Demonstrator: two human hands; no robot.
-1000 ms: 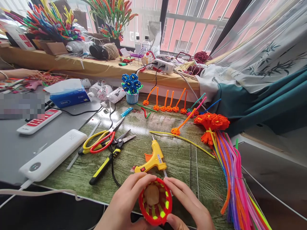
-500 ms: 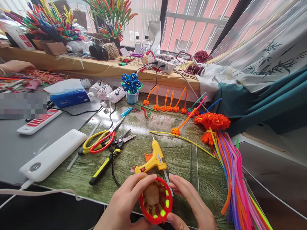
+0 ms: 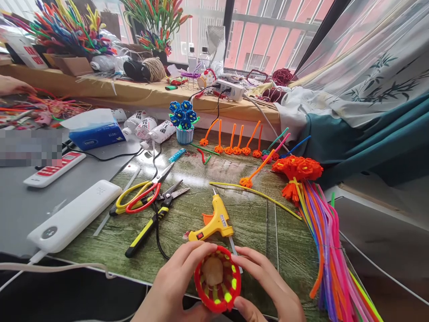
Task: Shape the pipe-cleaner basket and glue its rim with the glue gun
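Observation:
Low at the front edge of the table, my left hand [image 3: 182, 281] wraps round the left side of a small pipe-cleaner pot [image 3: 236, 281] with a red rim and yellow-green spots inside. Its mouth faces me, and a pale round piece [image 3: 212, 271] lies in its bottom. On the pot's other side, my right hand [image 3: 268, 286] touches the rim with fingertips and thumb. Just beyond the pot lies a yellow hot glue gun [image 3: 214, 220], its clear glue stick [image 3: 232, 245] pointing back toward the pot.
Left of the glue gun lie red-and-yellow scissors [image 3: 144, 197] and black-yellow shears [image 3: 145, 235]. A white power bank [image 3: 75, 217] sits further left. Pipe cleaners [image 3: 330, 250] hang at the right beside orange flowers [image 3: 296, 167]. Another person's hand [image 3: 13, 85] is far left.
My right fingers have closed in on the pot's rim, while the pot stays almost in place. The other person's hand at far left has shifted further left.

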